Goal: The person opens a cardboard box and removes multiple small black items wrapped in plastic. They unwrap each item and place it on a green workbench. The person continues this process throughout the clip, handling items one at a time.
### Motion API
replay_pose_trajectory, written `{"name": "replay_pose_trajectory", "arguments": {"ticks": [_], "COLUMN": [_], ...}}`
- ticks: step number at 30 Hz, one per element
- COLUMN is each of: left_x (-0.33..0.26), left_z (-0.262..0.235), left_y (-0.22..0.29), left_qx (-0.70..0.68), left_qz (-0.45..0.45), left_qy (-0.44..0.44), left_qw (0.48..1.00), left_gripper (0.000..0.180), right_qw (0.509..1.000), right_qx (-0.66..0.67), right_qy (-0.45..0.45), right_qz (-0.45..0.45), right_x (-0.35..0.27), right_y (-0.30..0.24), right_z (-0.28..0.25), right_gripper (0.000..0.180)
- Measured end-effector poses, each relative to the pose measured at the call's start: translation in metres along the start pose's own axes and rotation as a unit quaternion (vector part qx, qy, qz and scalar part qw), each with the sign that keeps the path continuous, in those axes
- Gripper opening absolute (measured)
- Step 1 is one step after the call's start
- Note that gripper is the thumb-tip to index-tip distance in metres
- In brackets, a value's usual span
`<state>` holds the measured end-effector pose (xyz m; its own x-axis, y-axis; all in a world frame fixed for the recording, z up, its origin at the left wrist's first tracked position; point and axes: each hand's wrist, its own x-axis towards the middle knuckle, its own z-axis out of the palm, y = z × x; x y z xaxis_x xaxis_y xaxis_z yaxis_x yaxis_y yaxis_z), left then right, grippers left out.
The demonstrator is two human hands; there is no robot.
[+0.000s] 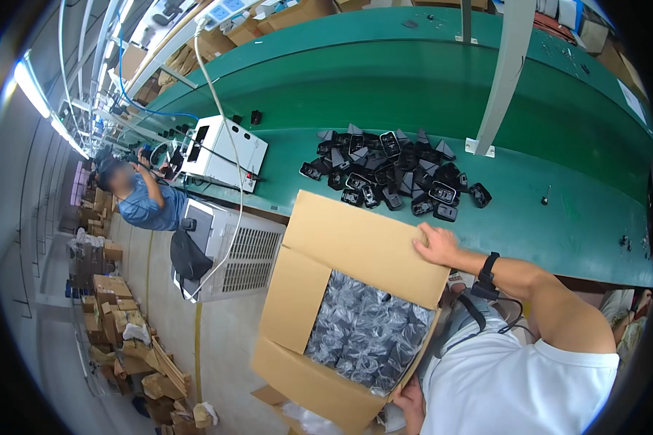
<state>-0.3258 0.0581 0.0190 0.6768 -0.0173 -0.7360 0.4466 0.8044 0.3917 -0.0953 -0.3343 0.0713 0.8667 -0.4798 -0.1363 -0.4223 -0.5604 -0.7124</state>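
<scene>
The open cardboard carton (355, 226) was in the lower middle of the frame, with clear-bagged dark parts (366, 326) packed inside and its upper flap overlapping the near edge of the green tabletop (573, 235) in view. What bore its weight could not be told.

The right grip (437, 245) was grasping the edge of that flap near its right corner, fingers bent over the cardboard. The left grip (411, 403) was low at the carton's lower right side, partly hidden, so whether it was clenched on the board could not be told.

The step in hand seemed to be steadying or handling the carton. Doing it well called for load on the walls or base rather than on the flap, which would probably bend or tear under the weight; the left grip's low place suited that. A level, slow motion served best, as the bagged parts rose close to the opening. The loose heap of black plastic housings (384, 170), upper middle of the frame, called for clearance from the flap.
</scene>
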Motion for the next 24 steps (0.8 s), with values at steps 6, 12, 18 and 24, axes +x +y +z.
{"name": "replay_pose_trajectory", "arguments": {"ticks": [6,12,18,24], "left_x": [-0.039,-0.042,-0.015,0.025], "left_z": [0.013,0.010,-0.018,0.040], "left_y": [0.021,0.028,0.020,-0.008], "left_qx": [0.021,0.039,-0.100,-0.005], "left_qz": [0.021,0.043,-0.052,-0.102], "left_qy": [0.013,0.053,0.095,0.038], "left_qw": [0.999,0.997,0.989,0.994], "left_gripper": [0.071,0.069,0.065,0.053], "right_qw": [0.999,0.982,0.995,0.972], "right_qx": [0.028,0.067,-0.039,0.020], "right_qy": [-0.046,-0.166,-0.065,-0.162], "right_qz": [-0.001,0.052,-0.068,-0.167], "right_x": [-0.044,-0.061,-0.057,-0.114], "right_y": [0.012,0.034,0.041,-0.024], "right_z": [0.052,0.098,0.093,-0.019], "right_gripper": [0.043,0.053,0.047,0.039]}}
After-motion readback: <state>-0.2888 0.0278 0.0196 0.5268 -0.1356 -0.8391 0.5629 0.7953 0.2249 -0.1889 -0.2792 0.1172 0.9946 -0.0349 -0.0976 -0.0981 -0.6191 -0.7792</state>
